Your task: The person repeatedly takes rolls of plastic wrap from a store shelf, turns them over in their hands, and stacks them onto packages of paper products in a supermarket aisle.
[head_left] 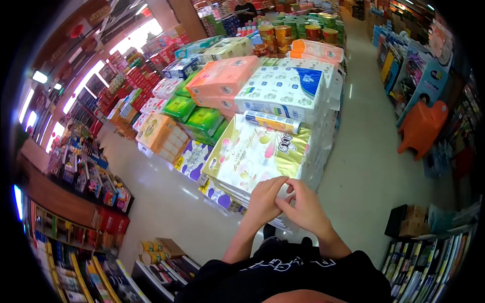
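My left hand and my right hand meet in front of me, fingers curled and touching each other. Whatever is between the fingers, if anything, is hidden. Just beyond them is a large white and gold pack of tissue paper with pink flowers, on top of a stack; whether my hands rest on its near edge I cannot tell. A narrow blue, white and yellow roll-shaped pack lies across its far side. Behind that sits a white toilet-roll pack with a blue corner.
Orange-pink packs, green packs and an orange pack fill the stack's left side. An orange plastic stool stands right, across the aisle floor. Bookshelves flank me; a person is far back.
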